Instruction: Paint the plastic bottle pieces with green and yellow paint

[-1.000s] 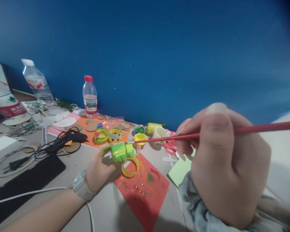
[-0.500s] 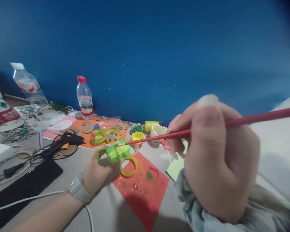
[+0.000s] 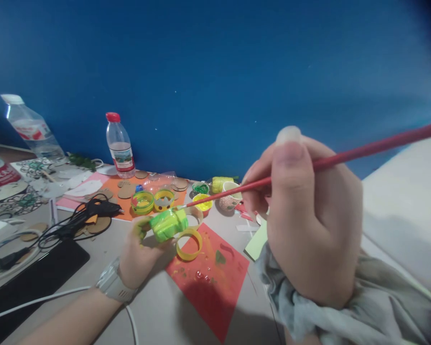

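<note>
My left hand [image 3: 141,256], with paint on its fingers and a watch at the wrist, grips a small bottle-shaped piece [image 3: 168,224] painted bright yellow-green. A red-handled paintbrush [image 3: 253,185] is pinched between the thumb and fingers of my right hand [image 3: 309,220]. Its tip meets the upper right part of the painted piece. Just below that piece, a yellow ring [image 3: 189,255] rests over the corner of a paint-stained red sheet [image 3: 222,292]. Behind the brush stand a cup of yellow paint [image 3: 202,203] and a cup of green paint [image 3: 200,189].
A patterned paper cup [image 3: 229,203] and a yellow painted piece [image 3: 222,184] are by the blue wall. Yellow-green rings [image 3: 142,203] sit on orange paper [image 3: 124,211]. Leftward are a red-capped bottle [image 3: 120,148], black cables [image 3: 82,215] and a dark phone-like slab [image 3: 39,287].
The brush tip has moved from the middle of the painted piece to its upper right end. My left hand has turned the piece slightly. The view has shifted a little.
</note>
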`<action>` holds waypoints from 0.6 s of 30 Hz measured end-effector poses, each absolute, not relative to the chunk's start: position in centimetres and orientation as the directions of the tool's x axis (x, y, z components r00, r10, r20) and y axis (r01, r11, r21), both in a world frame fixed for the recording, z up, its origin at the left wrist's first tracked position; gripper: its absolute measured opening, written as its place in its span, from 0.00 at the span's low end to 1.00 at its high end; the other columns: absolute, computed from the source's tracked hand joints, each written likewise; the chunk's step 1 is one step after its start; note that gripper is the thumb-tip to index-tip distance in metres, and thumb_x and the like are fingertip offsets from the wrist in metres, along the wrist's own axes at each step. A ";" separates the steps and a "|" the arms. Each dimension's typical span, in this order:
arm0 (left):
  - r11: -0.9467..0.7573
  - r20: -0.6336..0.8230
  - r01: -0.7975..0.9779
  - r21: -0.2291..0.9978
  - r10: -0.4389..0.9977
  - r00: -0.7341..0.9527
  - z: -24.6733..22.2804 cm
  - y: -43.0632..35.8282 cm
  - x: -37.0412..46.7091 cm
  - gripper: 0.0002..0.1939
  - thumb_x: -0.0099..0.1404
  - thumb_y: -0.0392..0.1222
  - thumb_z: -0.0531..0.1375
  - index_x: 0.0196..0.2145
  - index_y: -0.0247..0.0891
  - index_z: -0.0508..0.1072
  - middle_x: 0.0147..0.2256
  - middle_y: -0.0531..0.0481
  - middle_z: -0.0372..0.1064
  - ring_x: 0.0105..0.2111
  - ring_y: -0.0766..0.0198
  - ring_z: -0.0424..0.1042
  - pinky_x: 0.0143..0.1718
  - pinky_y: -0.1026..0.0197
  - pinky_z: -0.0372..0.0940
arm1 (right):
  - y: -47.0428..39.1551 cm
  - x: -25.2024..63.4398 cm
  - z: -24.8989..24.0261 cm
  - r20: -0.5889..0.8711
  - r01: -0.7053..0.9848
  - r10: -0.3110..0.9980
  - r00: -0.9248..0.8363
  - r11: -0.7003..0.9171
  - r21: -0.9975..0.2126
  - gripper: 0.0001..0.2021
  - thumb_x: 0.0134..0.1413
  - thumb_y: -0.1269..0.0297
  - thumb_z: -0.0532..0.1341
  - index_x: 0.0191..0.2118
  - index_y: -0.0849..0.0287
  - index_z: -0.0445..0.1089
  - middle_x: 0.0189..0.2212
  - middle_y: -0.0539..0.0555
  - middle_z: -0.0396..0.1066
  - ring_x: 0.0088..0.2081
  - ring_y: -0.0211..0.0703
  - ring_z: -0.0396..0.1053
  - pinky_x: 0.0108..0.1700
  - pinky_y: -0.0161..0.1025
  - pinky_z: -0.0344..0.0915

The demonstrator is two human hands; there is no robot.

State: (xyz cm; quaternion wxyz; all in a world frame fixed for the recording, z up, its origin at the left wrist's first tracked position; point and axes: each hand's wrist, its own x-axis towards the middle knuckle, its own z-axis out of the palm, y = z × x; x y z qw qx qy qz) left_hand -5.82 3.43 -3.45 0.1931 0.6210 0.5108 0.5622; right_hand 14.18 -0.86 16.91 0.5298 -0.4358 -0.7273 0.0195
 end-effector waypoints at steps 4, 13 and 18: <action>-0.384 0.483 0.410 0.827 0.859 -0.170 -3.6 3.5 -5.9 0.25 0.48 0.46 0.70 0.42 0.41 0.66 0.36 0.51 0.72 0.34 0.56 0.75 0.35 0.56 0.71 | 0.0 14.7 16.6 0.792 0.577 0.609 0.046 0.631 -0.518 0.21 0.74 0.62 0.46 0.28 0.61 0.63 0.18 0.46 0.57 0.19 0.28 0.57 0.21 0.28 0.56; -0.377 0.472 0.385 0.842 0.861 -0.188 -4.5 3.9 -6.2 0.27 0.47 0.47 0.72 0.41 0.42 0.64 0.34 0.52 0.71 0.33 0.58 0.74 0.34 0.57 0.70 | 0.2 14.6 16.1 0.800 0.535 0.600 0.003 0.675 -0.509 0.21 0.73 0.61 0.47 0.28 0.61 0.63 0.20 0.47 0.57 0.20 0.28 0.56 0.22 0.27 0.56; -0.374 0.470 0.388 0.842 0.862 -0.190 -4.8 4.0 -6.4 0.27 0.47 0.46 0.72 0.41 0.42 0.64 0.34 0.53 0.70 0.32 0.59 0.74 0.34 0.57 0.69 | 0.1 14.6 16.2 0.807 0.520 0.591 0.022 0.682 -0.514 0.19 0.73 0.64 0.47 0.29 0.61 0.63 0.19 0.47 0.56 0.20 0.28 0.56 0.22 0.28 0.57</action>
